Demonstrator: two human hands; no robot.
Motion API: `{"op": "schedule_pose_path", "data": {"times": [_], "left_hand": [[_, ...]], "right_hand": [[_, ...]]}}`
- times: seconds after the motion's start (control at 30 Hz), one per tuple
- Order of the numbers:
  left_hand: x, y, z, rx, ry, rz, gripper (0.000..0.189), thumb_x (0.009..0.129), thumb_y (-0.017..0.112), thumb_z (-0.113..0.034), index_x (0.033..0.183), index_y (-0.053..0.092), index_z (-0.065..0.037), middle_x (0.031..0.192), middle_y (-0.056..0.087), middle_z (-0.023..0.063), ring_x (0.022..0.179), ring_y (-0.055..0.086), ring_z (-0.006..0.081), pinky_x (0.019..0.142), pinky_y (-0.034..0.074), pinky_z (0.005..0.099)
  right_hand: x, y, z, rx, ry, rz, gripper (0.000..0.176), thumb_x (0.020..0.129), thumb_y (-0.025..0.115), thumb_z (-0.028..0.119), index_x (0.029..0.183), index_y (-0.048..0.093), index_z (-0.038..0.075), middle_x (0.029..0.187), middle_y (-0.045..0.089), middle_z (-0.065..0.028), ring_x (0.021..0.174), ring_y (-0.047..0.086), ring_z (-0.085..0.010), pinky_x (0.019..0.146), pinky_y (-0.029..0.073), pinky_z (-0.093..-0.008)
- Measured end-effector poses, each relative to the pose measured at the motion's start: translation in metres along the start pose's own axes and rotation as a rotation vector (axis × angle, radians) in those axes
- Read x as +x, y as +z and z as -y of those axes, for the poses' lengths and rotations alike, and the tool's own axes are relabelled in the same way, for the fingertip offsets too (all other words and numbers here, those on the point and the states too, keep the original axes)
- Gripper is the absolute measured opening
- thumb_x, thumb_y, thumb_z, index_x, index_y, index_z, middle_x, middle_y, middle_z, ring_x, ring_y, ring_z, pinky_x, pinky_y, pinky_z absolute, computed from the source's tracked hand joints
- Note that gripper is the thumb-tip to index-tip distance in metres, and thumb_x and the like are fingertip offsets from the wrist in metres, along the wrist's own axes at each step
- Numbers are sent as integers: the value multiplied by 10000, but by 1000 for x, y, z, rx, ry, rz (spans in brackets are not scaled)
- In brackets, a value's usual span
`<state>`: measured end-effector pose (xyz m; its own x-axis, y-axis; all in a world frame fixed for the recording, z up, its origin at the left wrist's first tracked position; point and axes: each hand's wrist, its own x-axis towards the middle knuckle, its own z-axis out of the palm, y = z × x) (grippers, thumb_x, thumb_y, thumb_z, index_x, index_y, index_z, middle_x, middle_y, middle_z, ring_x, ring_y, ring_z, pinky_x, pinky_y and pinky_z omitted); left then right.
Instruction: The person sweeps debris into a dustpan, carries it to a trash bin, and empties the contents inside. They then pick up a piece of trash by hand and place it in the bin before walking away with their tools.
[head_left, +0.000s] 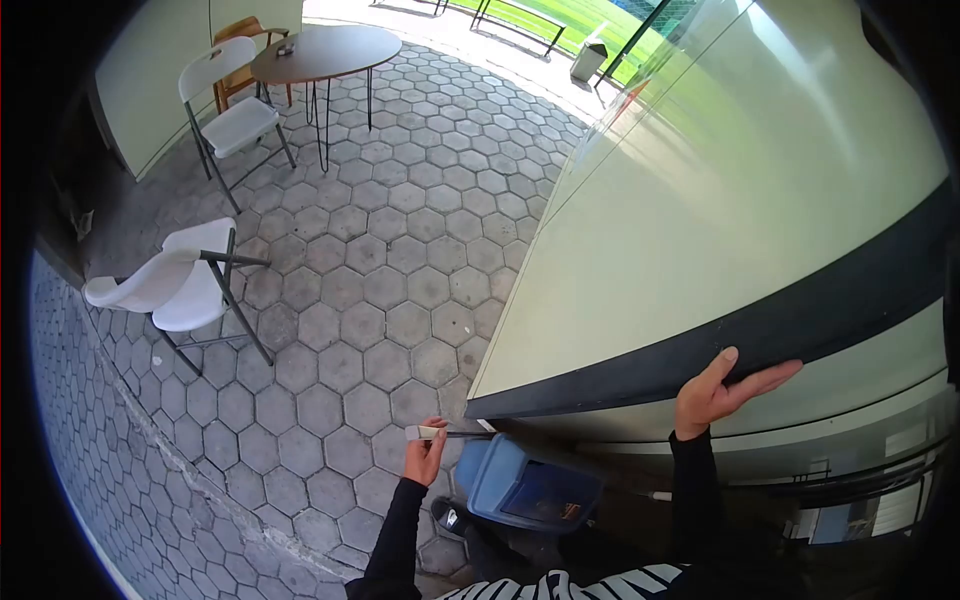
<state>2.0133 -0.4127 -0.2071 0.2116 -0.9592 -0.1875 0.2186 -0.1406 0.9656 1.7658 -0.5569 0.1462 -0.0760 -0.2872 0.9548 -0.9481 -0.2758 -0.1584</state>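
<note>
My left hand [425,457], low in the middle of the view, is closed around a dark thin rod with a pale blocky end [426,433]. The rod runs right, toward the wall's corner. What tool it belongs to I cannot tell. Just right of that hand stands a blue bin [540,487] with a darker panel in its lid. My right hand [712,398] has its fingers stretched out and thumb apart, with nothing in it. It overlaps the lower edge of a dark counter ledge [640,366] along the pale wall.
A glossy cream panel [740,190] rises above the ledge. Grey hexagonal paving [380,300] covers the ground. White folding chairs [195,275] stand at left, near a round table [330,52] and a wooden chair [240,60]. Farther off is a grey litter bin [589,60].
</note>
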Motion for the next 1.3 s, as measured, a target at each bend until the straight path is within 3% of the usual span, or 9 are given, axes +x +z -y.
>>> {"op": "schedule_pose_path", "data": {"times": [0.13, 0.2, 0.37, 0.4, 0.5, 0.93, 1.1, 1.17, 1.3], "left_hand": [[-6, 68, 3, 194, -1, 161, 404, 933, 598, -322, 1168, 553, 4, 999, 641, 94, 907, 599, 157, 792, 489, 298], [-7, 107, -9, 347, 7, -136, 415, 924, 606, -350, 1124, 553, 10, 989, 636, 104, 888, 609, 175, 789, 495, 313], [62, 107, 7, 40, -80, -93, 398, 916, 616, -340, 1082, 491, -1, 923, 602, 110, 795, 608, 194, 597, 520, 329], [70, 107, 1, 76, -97, -163, 400, 908, 629, -335, 1074, 484, -1, 923, 599, 116, 787, 613, 198, 593, 535, 339], [66, 129, -29, 158, -32, -170, 471, 884, 661, -353, 1084, 457, 21, 955, 586, 147, 802, 630, 227, 600, 582, 368], [-91, 304, -195, 471, 190, -144, 542, 914, 606, -386, 1113, 463, 97, 1044, 571, 207, 827, 663, 269, 674, 613, 320], [-186, 428, -318, 752, 340, 31, 379, 964, 542, -361, 1081, 555, -1, 998, 628, 107, 933, 624, 197, 795, 540, 316], [-212, 457, -369, 1030, 732, 194, 346, 999, 475, -320, 1005, 584, 8, 1010, 627, 134, 962, 605, 203, 842, 514, 311], [-249, 486, -432, 639, 846, 313, 412, 1017, 371, -373, 1113, 443, 20, 1127, 583, 223, 1077, 598, 353, 933, 519, 453]], "right_hand": [[-4, -14, -13, 96, -92, 170, 733, 912, 525, 97, 1462, 73, -75, 1461, -16, -407, 1348, 128, -555, 1081, 205, -548], [6, -34, -13, 348, -114, 307, 713, 883, 550, 60, 1463, 147, -38, 1436, 32, -440, 1310, 190, -603, 1050, 292, -532], [-2, -147, -63, 942, -18, 933, 689, 864, 589, 65, 1459, 244, 22, 1518, 234, -174, 1354, 330, -359, 1035, 375, -420], [-5, -178, -83, 973, -44, 1065, 517, 896, 563, 106, 1387, 411, 48, 1373, 471, -155, 1182, 518, -327, 923, 458, -383], [-54, -254, -165, 906, 224, 1552, 327, 915, 539, 164, 1225, 592, 71, 1134, 637, -147, 947, 625, -318, 801, 496, -379], [-183, -405, -424, 531, 645, 1493, 341, 881, 533, 266, 1132, 622, 53, 1001, 663, -193, 943, 622, -369, 839, 482, -437], [-146, -379, -438, 526, 657, 1259, 393, 884, 548, 283, 1173, 592, 20, 1048, 653, -194, 934, 635, -361, 837, 490, -421], [-116, -375, -427, 742, 711, 1219, 426, 900, 564, 301, 1197, 568, -5, 1088, 644, -190, 970, 642, -324, 847, 492, -410], [-34, -385, -370, 1149, 718, 977, 554, 894, 626, 314, 1314, 462, -6, 1243, 545, -226, 1117, 577, -328, 943, 463, -417]]}}
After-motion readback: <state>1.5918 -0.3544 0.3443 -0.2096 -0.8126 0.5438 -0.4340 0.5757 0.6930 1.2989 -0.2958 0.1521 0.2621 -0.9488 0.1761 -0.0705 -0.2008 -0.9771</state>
